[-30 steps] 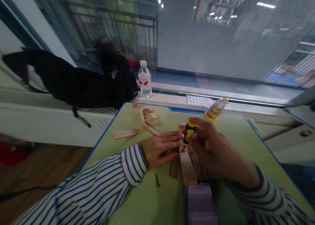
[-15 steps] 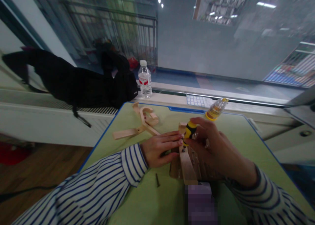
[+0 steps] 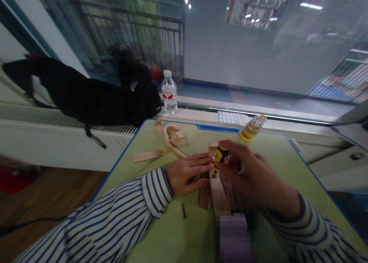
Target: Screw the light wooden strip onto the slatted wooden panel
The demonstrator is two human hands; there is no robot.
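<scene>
A yellow and black screwdriver (image 3: 221, 153) is pinched between the thumb and fingers of my right hand (image 3: 248, 169). Its tip points down onto a pale wooden bar (image 3: 219, 194), at a small dark screw or hole (image 3: 214, 174). My left hand (image 3: 188, 173) lies across from the left, fingers together and fingertips pressed on the bar close to the screwdriver's shaft. Under the bar is a brownish, see-through-looking block or package (image 3: 204, 198), partly hidden by my hands. A loose dark screw (image 3: 184, 210) lies on the table below my left hand.
On the green table with a blue edge (image 3: 161, 232) stand a wooden assembly with a curved hook (image 3: 169, 144) and a yellow-capped glue bottle (image 3: 252, 128). A water bottle (image 3: 169, 94) and black bag (image 3: 109, 102) are on the sill behind. Something purple, blurred (image 3: 234, 236), is at the front.
My right fingers have shifted slightly to the left over the screwdriver's handle, which has turned and tilted a little. My left hand and the wooden bar have stayed in place.
</scene>
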